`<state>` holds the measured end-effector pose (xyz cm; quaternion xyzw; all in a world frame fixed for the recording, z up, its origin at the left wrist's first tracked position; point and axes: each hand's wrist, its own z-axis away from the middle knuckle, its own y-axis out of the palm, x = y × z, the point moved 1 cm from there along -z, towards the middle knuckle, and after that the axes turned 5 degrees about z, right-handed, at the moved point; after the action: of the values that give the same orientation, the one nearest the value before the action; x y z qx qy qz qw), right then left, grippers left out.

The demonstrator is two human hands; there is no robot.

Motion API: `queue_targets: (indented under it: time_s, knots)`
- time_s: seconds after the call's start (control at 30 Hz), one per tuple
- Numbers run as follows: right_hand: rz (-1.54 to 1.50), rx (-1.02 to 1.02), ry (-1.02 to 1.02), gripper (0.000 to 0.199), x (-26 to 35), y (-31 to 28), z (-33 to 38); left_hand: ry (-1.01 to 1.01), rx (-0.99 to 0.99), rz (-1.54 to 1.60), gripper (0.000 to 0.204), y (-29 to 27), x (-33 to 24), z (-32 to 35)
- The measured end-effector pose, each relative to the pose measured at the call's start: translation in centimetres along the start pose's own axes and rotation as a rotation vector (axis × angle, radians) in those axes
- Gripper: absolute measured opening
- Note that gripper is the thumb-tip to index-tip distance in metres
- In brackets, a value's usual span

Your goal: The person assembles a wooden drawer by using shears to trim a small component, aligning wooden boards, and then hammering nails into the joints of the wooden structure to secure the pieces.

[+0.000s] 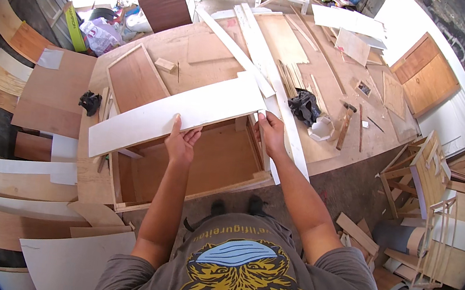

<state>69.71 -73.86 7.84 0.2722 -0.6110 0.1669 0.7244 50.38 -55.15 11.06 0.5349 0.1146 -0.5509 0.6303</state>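
- Yellow lettering arcs over a printed animal face in a blue mask on the grey T-shirt [309, 272], on the box's near side; dark letters run along a lime-green panel [73, 28], far off beyond the box's left end.
- The landmark, an open wooden box [200, 167], sits at the near edge of a brown work table [377, 139]; a long white board [168, 119] lies slantwise across the box's far side, partly covering its opening.
- The left hand [181, 143] is half open above the box, thumb on the white board, fingers bent by its near edge; I cannot tell how firmly it grips; the right hand [272, 134] is closed narrow on the board's end at the box's far right corner.
- Right of the box are a black plastic bag [305, 106], a white many-sided piece [321, 129] and a hammer [344, 129]; beyond its left part is a framed panel [137, 78].
- Around the box spreads a cluttered workshop; sheets [51, 92] stand to its left, wood offcuts [358, 235] pile on the grey floor [325, 197] to its right, and a dark wood-grain cabinet [163, 5] rises well beyond it.
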Motion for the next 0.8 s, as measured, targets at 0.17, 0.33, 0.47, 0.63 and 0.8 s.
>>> queue_targets:
  time_s: [0.17,0.33,0.47,0.63,0.8]
  knots:
    - [0.025,0.007,-0.013,0.035,-0.3,0.2,0.1,-0.003,-0.022,-0.005,0.05,0.2,-0.2,0.1]
    - [0.036,-0.003,-0.071,0.046,0.4,0.6,0.8,-0.006,-0.012,-0.017,0.051,0.2,-0.3,0.8]
    - [0.04,-0.014,-0.112,0.047,0.1,0.1,1.1,-0.022,-0.024,0.005,0.051,0.4,0.1,1.2]
    - [0.0,0.016,-0.08,0.05,1.1,0.4,1.4,-0.006,-0.058,0.003,0.05,0.5,0.1,1.3]
    - [-0.031,0.03,-0.023,0.051,1.1,0.3,1.0,-0.032,-0.084,0.017,0.046,0.3,-0.1,1.0]
